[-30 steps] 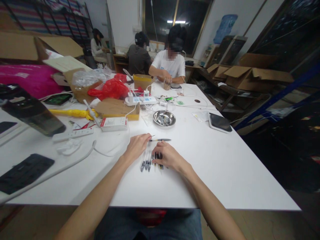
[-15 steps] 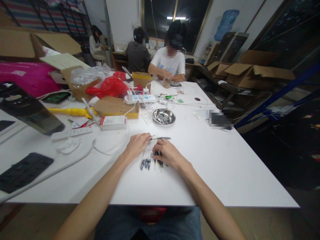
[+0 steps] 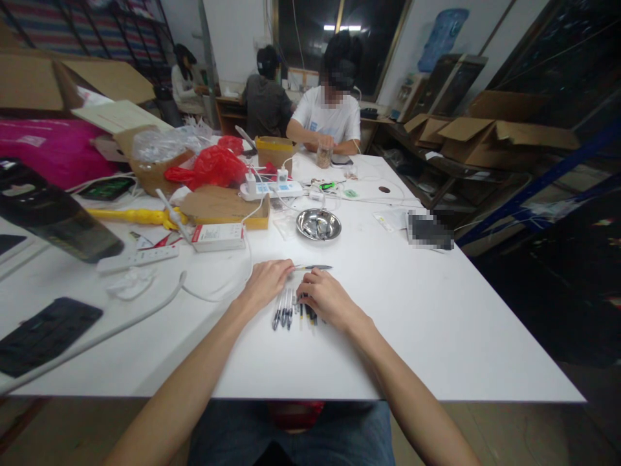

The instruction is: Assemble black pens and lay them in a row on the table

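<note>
Several dark pens (image 3: 287, 310) lie side by side on the white table (image 3: 412, 323), partly hidden under both hands. My left hand (image 3: 266, 283) rests palm down on their upper ends, fingers curled and close together. My right hand (image 3: 328, 298) lies on the right part of the row, fingers bent over the pens. One more pen (image 3: 313, 267) lies crosswise just beyond my fingertips. A metal bowl (image 3: 318, 224) with small parts stands further back.
A white power strip (image 3: 266, 190) with cables, a small white box (image 3: 218, 237), a red bag (image 3: 212, 167) and cardboard boxes crowd the far left. A dark phone (image 3: 46, 333) lies near left. A person in a white shirt (image 3: 330, 123) sits at the far end.
My right hand has crept slightly up along the pens. The view has shifted a little. Otherwise the hands and pens stay where they were.
</note>
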Motion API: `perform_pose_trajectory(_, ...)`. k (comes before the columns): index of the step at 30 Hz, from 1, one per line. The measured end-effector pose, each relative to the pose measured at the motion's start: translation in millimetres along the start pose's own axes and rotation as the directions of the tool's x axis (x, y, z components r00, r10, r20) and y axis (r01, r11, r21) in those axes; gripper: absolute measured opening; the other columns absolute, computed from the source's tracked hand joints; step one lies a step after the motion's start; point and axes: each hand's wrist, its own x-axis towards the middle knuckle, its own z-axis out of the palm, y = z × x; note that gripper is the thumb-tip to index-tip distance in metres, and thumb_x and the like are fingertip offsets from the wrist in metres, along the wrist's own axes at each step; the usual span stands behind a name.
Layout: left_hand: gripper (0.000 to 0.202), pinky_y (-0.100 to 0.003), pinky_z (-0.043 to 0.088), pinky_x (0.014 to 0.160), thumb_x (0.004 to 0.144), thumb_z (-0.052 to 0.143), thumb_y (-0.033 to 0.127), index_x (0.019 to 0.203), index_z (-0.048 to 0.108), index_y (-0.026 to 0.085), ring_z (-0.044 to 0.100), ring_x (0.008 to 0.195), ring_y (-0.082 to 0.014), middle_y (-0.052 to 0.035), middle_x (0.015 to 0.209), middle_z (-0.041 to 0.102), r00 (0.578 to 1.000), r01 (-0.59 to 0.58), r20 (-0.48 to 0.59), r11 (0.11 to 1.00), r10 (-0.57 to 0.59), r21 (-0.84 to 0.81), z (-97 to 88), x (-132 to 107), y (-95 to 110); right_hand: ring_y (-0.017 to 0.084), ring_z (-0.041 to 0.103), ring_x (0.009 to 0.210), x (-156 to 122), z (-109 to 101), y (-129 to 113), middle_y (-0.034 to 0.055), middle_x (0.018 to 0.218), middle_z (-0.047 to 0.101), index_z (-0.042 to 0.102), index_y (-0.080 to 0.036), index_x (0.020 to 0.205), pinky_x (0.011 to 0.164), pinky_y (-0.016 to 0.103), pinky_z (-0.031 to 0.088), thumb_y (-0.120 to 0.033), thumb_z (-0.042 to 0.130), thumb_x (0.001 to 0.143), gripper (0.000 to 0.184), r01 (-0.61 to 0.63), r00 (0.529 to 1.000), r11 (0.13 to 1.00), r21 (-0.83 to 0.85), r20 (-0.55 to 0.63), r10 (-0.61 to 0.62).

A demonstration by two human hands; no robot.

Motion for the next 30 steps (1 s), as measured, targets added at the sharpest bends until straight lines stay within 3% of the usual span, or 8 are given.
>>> perform_pose_trajectory(5,0.027,-0.026,0.037,0.067,0.101,0.04,0.032,0.095,0.065,0.025,0.068,0.082,-0.0195,-0.0031,0.086,0.073,1.0,-0.004,0.005,1.0,0.004,0.016,0.4,0,0,0.023,0.052,0.092,0,1,0,0.0069,0.092,0.065,0.072,-0.018,0.093,0.079,0.034,0.038,-0.034,0.074,0.086,0.018,-0.012,0.999,1.0,-0.006,0.03,0.012)
perform_pose_trajectory(30,0.029,-0.027,0.037,0.067,0.101,0.038,0.032,0.094,0.066,0.024,0.067,0.082,-0.0198,-0.0044,0.087,0.073,0.999,0.001,0.036,1.0,-0.001,0.016,-1.0,0,2,0.024,0.054,0.092,-3,-5,-13,0.0072,0.09,0.064,0.07,-0.018,0.087,0.077,0.034,0.037,-0.032,0.08,0.081,0.019,0.021,0.995,0.998,-0.054,0.1,-0.015)
